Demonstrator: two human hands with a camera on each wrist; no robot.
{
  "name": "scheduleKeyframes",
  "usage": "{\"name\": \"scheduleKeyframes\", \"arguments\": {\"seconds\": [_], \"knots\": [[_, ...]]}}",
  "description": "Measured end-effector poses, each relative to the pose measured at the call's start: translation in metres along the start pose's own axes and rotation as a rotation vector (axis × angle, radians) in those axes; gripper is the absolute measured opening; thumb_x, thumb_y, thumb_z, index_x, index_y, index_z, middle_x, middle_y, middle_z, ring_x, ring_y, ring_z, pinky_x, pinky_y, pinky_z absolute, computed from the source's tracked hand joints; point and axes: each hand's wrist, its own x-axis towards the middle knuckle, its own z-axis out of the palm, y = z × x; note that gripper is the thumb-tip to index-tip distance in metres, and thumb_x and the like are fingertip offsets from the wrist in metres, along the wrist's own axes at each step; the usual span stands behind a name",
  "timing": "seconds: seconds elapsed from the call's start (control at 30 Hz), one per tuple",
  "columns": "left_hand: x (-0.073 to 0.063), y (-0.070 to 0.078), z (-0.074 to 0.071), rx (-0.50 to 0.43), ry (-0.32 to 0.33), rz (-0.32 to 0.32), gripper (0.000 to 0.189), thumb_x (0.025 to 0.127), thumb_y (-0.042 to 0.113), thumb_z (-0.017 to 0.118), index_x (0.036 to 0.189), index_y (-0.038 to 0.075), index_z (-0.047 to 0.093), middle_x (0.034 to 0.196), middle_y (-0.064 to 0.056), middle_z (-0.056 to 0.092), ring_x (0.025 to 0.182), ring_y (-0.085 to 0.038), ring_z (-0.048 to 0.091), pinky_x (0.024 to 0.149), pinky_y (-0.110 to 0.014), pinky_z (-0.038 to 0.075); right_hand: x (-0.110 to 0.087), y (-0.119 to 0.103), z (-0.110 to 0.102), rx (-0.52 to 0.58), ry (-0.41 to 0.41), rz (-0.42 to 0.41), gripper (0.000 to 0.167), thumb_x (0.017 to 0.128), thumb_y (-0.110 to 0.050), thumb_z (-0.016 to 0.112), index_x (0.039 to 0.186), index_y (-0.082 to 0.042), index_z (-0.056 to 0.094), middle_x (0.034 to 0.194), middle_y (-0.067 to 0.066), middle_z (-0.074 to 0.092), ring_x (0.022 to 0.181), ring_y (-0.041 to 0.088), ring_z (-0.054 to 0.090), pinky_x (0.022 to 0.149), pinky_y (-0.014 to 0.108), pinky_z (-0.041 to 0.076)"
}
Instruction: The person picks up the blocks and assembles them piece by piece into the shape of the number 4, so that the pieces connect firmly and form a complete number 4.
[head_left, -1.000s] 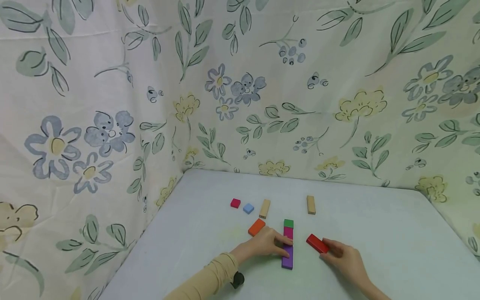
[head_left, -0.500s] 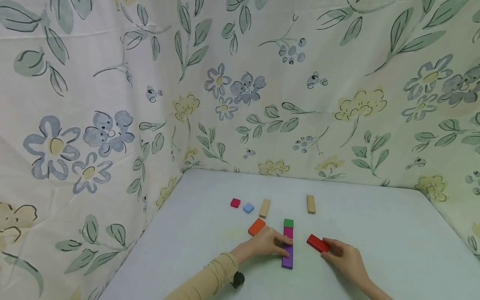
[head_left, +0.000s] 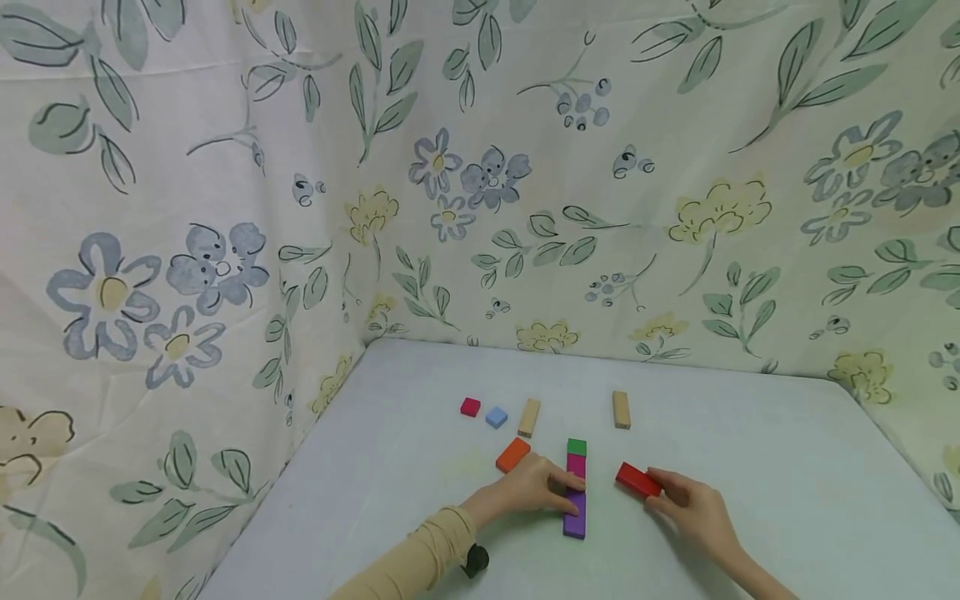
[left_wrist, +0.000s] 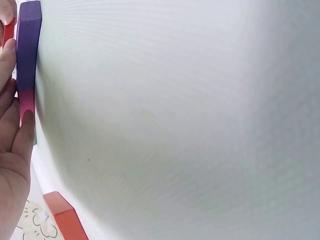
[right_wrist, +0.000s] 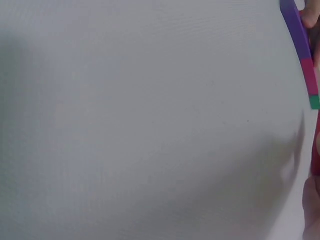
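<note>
In the head view, a row of blocks runs away from me: a purple block nearest, a pink block behind it, a green block at the far end. My left hand reaches over from the left, thumb and fingers holding the row where purple meets pink. To the right, my right hand pinches one end of a red block, whose other end points toward the row. The left wrist view shows the purple block close beside the fingers; the right wrist view catches the row only at its edge.
An orange block lies just beyond the left hand. Farther back on the white table are a small red block, a light blue block and two plain wooden blocks, a left one and a right one. Flowered cloth hangs behind.
The right hand has shifted the red block slightly right and away from me, turning it a little. My left hand and the row have stayed in place.
</note>
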Motion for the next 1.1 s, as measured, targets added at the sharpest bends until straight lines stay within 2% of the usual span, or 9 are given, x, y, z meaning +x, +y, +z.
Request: {"name": "scheduleKeyframes", "arguments": {"seconds": [0.33, 0.63, 0.87, 1.1], "knots": [[0.000, 0.001, 0.000, -0.018, -0.011, -0.007, 0.037, 0.079, 0.030, 0.076, 0.114, 0.019, 0.070, 0.114, 0.012, 0.068, 0.110, 0.002, 0.059, 0.082, -0.007, 0.044, 0.004, -0.005, -0.009, 0.025, 0.002, -0.008, 0.044, 0.080, -0.007, 0.073, 0.123, 0.000, 0.062, 0.122, 0.022, 0.063, 0.111, 0.037, 0.061, 0.081, 0.031, 0.056], [0.000, 0.002, 0.000, -0.001, -0.006, -0.007, 0.037, 0.078, 0.030, 0.076, 0.113, 0.019, 0.071, 0.113, 0.012, 0.069, 0.109, 0.003, 0.059, 0.080, -0.006, 0.044, 0.010, -0.009, -0.018, -0.017, 0.085, -0.107, 0.042, 0.079, -0.004, 0.074, 0.120, 0.001, 0.064, 0.115, 0.022, 0.067, 0.104, 0.036, 0.064, 0.076, 0.029, 0.057], [-0.001, 0.003, -0.002, -0.027, -0.016, -0.020, 0.037, 0.078, 0.029, 0.077, 0.113, 0.019, 0.071, 0.113, 0.011, 0.069, 0.109, 0.003, 0.059, 0.078, -0.007, 0.044, 0.016, -0.016, -0.028, -0.001, 0.121, -0.154, 0.043, 0.080, -0.001, 0.072, 0.122, 0.002, 0.062, 0.116, 0.024, 0.066, 0.104, 0.038, 0.063, 0.073, 0.025, 0.057], [-0.001, 0.004, -0.003, -0.046, -0.022, -0.026, 0.037, 0.079, 0.029, 0.076, 0.114, 0.019, 0.070, 0.114, 0.011, 0.069, 0.111, 0.001, 0.059, 0.084, -0.008, 0.044, 0.023, -0.023, -0.037, 0.017, 0.145, -0.198, 0.044, 0.080, -0.001, 0.072, 0.123, 0.003, 0.061, 0.116, 0.026, 0.065, 0.103, 0.040, 0.063, 0.071, 0.019, 0.056]]}}
